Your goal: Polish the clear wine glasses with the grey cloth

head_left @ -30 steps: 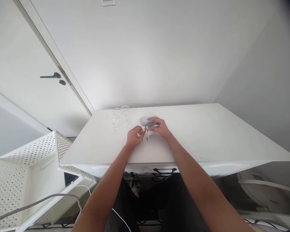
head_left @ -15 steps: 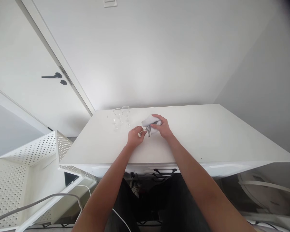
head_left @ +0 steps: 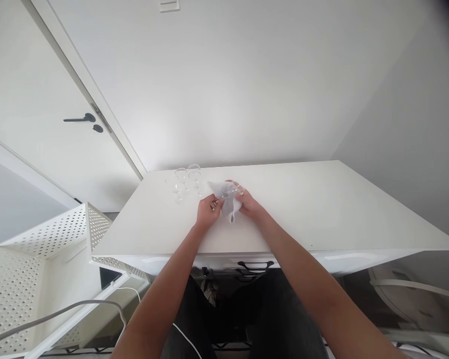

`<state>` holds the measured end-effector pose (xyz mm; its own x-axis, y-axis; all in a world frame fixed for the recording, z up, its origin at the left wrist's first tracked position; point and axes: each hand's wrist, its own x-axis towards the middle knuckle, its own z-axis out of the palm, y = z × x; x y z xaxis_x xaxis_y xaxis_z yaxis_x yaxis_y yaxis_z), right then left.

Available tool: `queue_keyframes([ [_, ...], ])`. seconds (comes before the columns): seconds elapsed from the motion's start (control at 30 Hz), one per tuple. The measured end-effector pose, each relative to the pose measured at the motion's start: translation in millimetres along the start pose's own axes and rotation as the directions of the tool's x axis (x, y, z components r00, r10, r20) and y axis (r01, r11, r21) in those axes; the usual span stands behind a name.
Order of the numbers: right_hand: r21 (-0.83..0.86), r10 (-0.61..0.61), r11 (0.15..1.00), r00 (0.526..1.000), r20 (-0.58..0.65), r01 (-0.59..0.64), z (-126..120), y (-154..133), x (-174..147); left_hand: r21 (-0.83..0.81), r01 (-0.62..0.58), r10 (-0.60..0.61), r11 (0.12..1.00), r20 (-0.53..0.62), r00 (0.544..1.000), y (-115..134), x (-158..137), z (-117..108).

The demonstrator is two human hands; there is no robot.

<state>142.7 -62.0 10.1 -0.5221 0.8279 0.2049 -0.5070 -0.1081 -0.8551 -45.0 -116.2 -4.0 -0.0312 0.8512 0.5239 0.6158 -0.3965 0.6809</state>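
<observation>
Over the white cabinet top, my left hand (head_left: pixel 208 212) is closed round the foot end of a clear stemmed glass (head_left: pixel 236 190), which lies tilted with its bowl toward the right. A white cloth (head_left: pixel 229 205) is wrapped partly about the bowl and stem, one corner hanging down and another spread to the left. My right hand (head_left: pixel 249 203) grips the cloth and cups the bowl from the right; some of its fingers are hidden behind cloth and glass. Left of my hands, several more clear stemmed glasses (head_left: pixel 195 175) stand upright in a cluster.
The white cabinet top (head_left: pixel 322 209) meets the wall behind, and black drawer handles (head_left: pixel 255 266) show on its front. At left are a door handle (head_left: pixel 79 118) and a white perforated rack (head_left: pixel 60 224). Cables (head_left: pixel 71 305) cross the lower left.
My right hand has turned and dropped slightly, its fingers now further behind the glass. The cloth has opened out to the left, and the glass bowl shows more. My left hand has barely moved.
</observation>
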Motion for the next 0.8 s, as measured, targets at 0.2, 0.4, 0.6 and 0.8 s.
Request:
queue_keyframes([
  [0.2, -0.063, -0.048, 0.997, 0.997, -0.064, 0.044, 6, 11, 5, -0.027, 0.084, -0.082, 0.996, 0.041, 0.996, 3, 4, 4],
  [0.4, 0.114, -0.113, 0.986, 0.988, -0.107, 0.125, -4, -9, -2, -0.116, 0.109, -0.1, 0.987, 0.085, 0.991, 6, 2, -1],
  [0.6, 0.113, -0.062, 0.992, 0.998, 0.026, 0.059, -8, -15, -5, -0.19, 0.164, -0.159, 0.968, 0.04, 0.986, 6, 2, -3],
  [0.8, 0.082, -0.06, 0.995, 0.998, 0.018, 0.059, -7, -13, -5, -0.242, 0.208, -0.212, 0.948, 0.01, 0.977, 8, 3, -5],
])
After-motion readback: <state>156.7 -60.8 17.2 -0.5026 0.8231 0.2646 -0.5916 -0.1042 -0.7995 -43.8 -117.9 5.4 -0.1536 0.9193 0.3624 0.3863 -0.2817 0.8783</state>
